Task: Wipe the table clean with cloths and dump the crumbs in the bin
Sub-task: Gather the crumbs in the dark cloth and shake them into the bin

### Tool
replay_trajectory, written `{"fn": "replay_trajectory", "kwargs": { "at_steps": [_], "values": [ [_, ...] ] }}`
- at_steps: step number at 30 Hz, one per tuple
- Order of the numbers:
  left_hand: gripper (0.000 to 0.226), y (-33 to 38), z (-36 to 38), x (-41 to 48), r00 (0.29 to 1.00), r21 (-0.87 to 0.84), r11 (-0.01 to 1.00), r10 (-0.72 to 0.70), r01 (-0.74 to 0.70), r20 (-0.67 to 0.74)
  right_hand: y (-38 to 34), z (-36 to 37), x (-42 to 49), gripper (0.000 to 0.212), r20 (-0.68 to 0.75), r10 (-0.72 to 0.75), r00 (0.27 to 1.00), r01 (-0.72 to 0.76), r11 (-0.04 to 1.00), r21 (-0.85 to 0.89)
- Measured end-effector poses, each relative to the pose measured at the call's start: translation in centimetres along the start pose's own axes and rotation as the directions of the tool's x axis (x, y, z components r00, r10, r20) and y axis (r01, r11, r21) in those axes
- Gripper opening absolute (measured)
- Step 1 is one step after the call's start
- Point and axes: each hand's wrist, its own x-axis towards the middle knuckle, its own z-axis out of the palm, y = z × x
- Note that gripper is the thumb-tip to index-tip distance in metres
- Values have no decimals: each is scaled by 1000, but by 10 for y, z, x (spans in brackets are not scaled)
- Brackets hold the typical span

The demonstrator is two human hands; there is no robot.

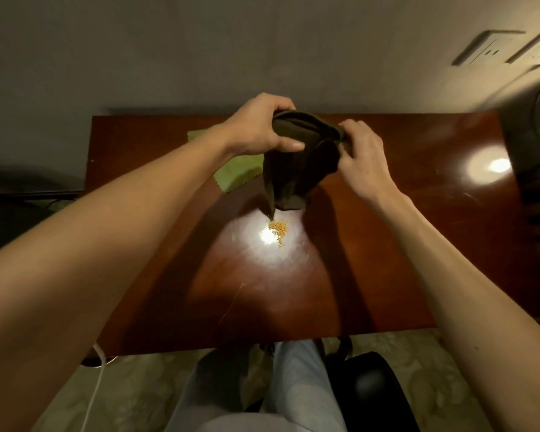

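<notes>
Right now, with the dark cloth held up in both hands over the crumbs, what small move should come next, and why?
Probably lower the dark cloth onto the table just beyond the crumbs. Left hand and right hand hold it bunched in the air, its tip hanging just above the small yellow pile, which lies unswept on the wood.

Two cloths: one dark cloth, one green cloth. One pile of yellow crumbs. One counter. Two wall sockets.

1. Both forearms are bare, with no sleeves, watch or rings showing.
2. The left hand and right hand are ungloved.
3. Light grey trousers cover the legs near the bottom edge.
</notes>
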Motion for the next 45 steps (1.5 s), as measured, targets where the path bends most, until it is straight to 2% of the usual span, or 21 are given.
{"fn": "replay_trajectory", "kwargs": {
  "at_steps": [3,8,14,17,20,22,25,27,29,32,35,37,38,39,41,43,45],
  "values": [
    [32,12,-13,4,999,154,987,43,-40,-19,1,-12,11,29,-61,-58,996,56,998,-26],
    [15,27,-44,5,974,339,929,199,-152,-110,3,-41,25,26,-147,-156,977,143,985,-94],
    [17,25,-53,-10,948,437,875,292,-211,-127,-10,-49,13,38,-177,-242,954,230,970,-85],
    [24,5,-37,-29,953,508,841,280,-185,-116,-13,-22,-12,42,-84,-313,946,303,946,-113],
    [29,-35,-9,-49,978,593,790,207,-156,-17,-10,30,-51,53,161,-287,944,310,940,-144],
    [25,-67,15,-63,993,632,766,105,-116,55,-5,70,-78,55,356,-245,902,313,938,-147],
    [18,-112,55,-85,994,689,723,-31,-51,105,6,124,-111,43,568,-145,810,276,949,-152],
    [16,-137,78,-97,989,672,740,-96,-5,112,14,146,-126,38,602,-99,793,242,957,-160],
    [18,-153,92,-105,986,644,764,-138,45,95,21,156,-135,37,583,-111,805,242,958,-152],
    [19,-165,101,-111,984,604,794,-151,63,94,29,153,-137,48,565,-180,805,297,947,-121],
    [33,-164,103,-107,997,527,849,-64,37,32,37,143,-131,49,381,-215,899,237,971,-13],
    [40,-163,109,-97,1000,504,864,17,-7,-16,45,140,-122,45,273,-198,942,211,977,-19],
    [51,-163,114,-91,999,528,848,51,-45,3,49,141,-117,58,292,-183,939,212,975,-71],
    [68,-165,119,-85,996,577,811,71,-93,61,53,145,-112,80,357,-168,919,224,967,-120],
    [99,-171,131,-75,978,667,726,32,-166,208,62,154,-106,119,496,-124,860,251,947,-199],
    [113,-178,145,-71,957,700,687,-24,-194,289,71,164,-105,130,580,-97,809,295,920,-257],
    [113,-183,158,-75,959,710,675,-11,-201,282,80,172,-108,125,597,-106,795,328,903,-277]
  ]
}}
